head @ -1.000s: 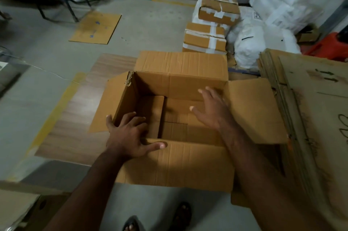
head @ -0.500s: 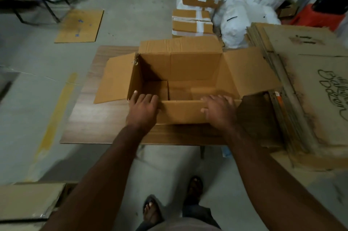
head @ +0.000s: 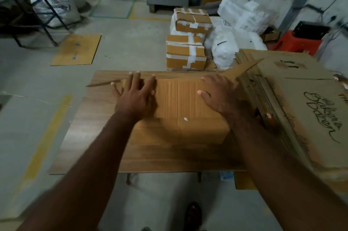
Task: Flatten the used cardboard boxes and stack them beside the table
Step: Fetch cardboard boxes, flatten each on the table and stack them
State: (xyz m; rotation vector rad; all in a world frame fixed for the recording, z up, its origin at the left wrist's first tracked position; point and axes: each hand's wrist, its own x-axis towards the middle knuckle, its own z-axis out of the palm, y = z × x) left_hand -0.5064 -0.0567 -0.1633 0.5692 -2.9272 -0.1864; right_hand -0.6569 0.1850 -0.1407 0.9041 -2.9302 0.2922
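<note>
A brown cardboard box (head: 180, 110) lies collapsed flat on the low wooden table (head: 98, 136). My left hand (head: 136, 95) presses on its left part with fingers spread and straight. My right hand (head: 220, 95) presses flat on its right part. One flap (head: 244, 69) of the box sticks up at the far right. Directly right of the table rises a thick stack of flattened cardboard (head: 301, 102) with handwriting on the top sheet.
Two taped boxes (head: 185, 54) and white sacks (head: 231, 42) sit on the floor behind the table. A loose cardboard sheet (head: 77, 49) lies at the far left, near a black metal frame (head: 37, 10). A red stool (head: 299, 42) stands at the back right.
The box stood open with my hands on its near wall. Now it is folded down flat away from me, with both palms pressing on it.
</note>
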